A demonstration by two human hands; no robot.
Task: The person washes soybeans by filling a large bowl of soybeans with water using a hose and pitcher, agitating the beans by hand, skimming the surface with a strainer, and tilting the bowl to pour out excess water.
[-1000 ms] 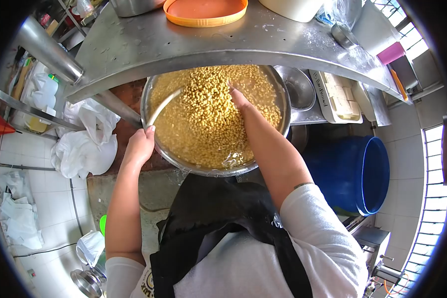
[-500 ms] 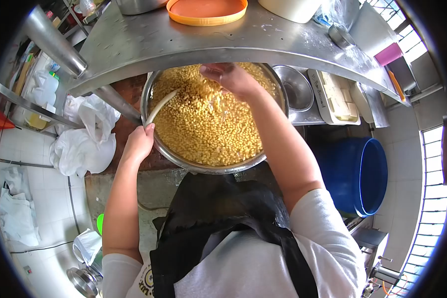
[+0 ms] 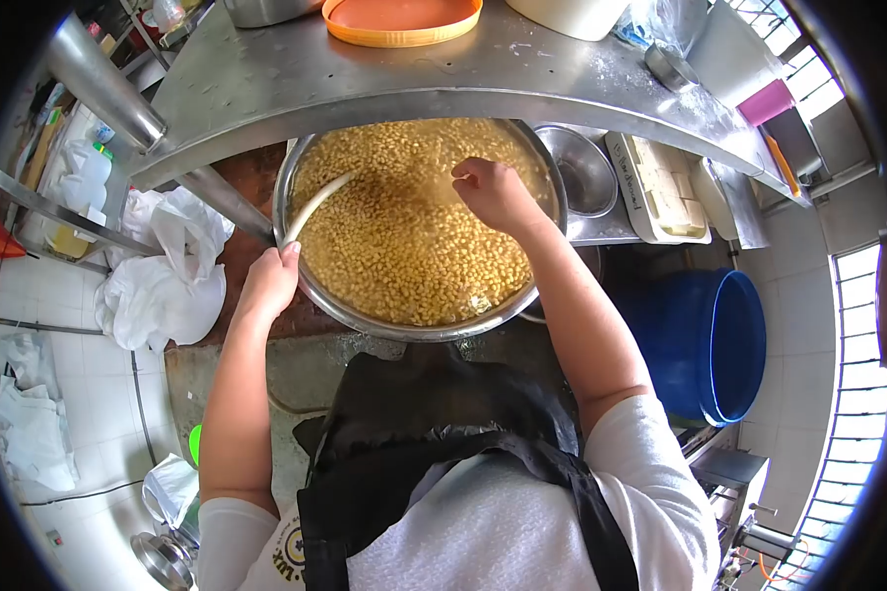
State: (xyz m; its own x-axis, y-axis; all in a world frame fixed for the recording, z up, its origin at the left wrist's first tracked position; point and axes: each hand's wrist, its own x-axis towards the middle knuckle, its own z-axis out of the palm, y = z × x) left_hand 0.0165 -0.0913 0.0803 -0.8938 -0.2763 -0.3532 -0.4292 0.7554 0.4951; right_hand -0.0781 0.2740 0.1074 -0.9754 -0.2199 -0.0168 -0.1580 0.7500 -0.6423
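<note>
The fingers of my left hand (image 3: 269, 281) are clasping a pale hose (image 3: 317, 205); those of my right hand (image 3: 498, 194) are curling closed above yellow beans (image 3: 414, 271).
The hose is arching over the rim of a metal basin (image 3: 404, 332), where the beans are lying in water; a metal bowl (image 3: 589, 177) is sitting just beside it.
</note>
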